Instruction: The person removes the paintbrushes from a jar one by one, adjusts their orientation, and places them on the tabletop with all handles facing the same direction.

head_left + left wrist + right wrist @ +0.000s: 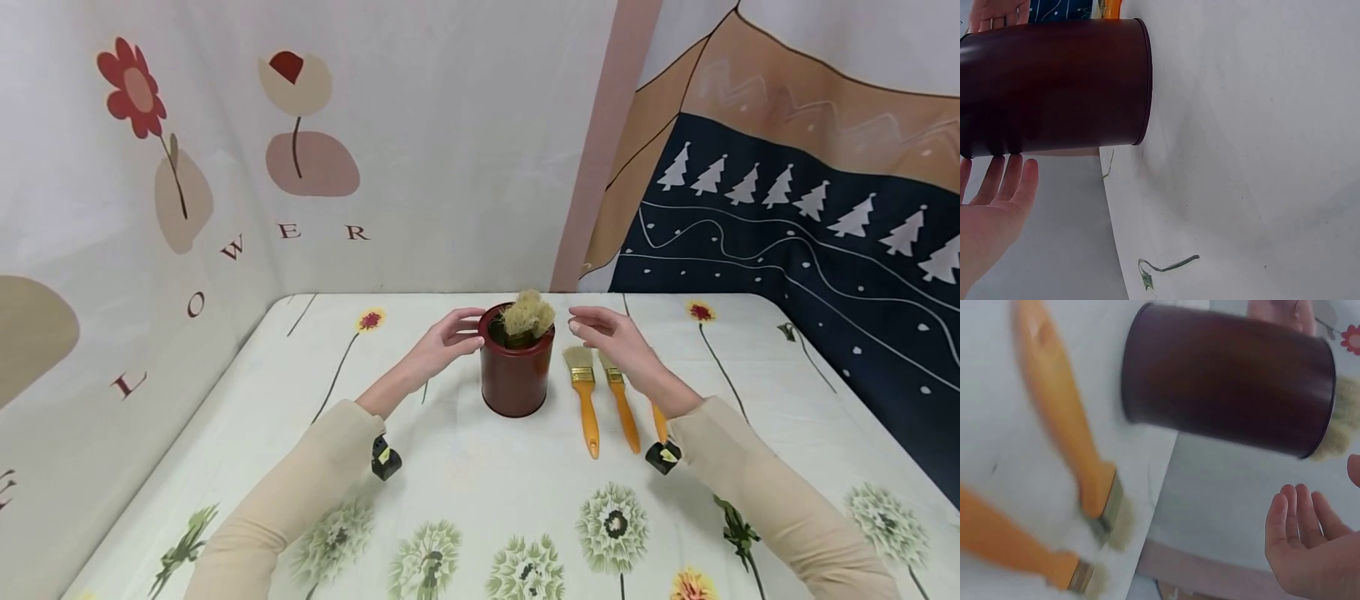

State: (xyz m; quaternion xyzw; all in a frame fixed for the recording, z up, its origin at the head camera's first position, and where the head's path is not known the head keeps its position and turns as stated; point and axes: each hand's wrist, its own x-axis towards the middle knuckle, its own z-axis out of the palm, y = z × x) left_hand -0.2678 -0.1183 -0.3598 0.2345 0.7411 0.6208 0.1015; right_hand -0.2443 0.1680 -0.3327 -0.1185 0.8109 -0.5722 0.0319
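A dark red can stands upright on the table, with a pale straw-coloured fibrous tuft sticking out above its rim. My left hand is at the can's left side near the top, thumb and fingers apart; in the left wrist view its fingertips are right at the can's wall. To the right of the can, my right hand hovers apart from it with nothing in its fingers. The right wrist view shows those fingers loosely bent, a gap between them and the can.
Flat paintbrushes with orange handles lie right of the can: one nearest it, a second beside it, and a third mostly hidden under my right forearm. The tablecloth is printed with flowers, and patterned fabric hangs behind.
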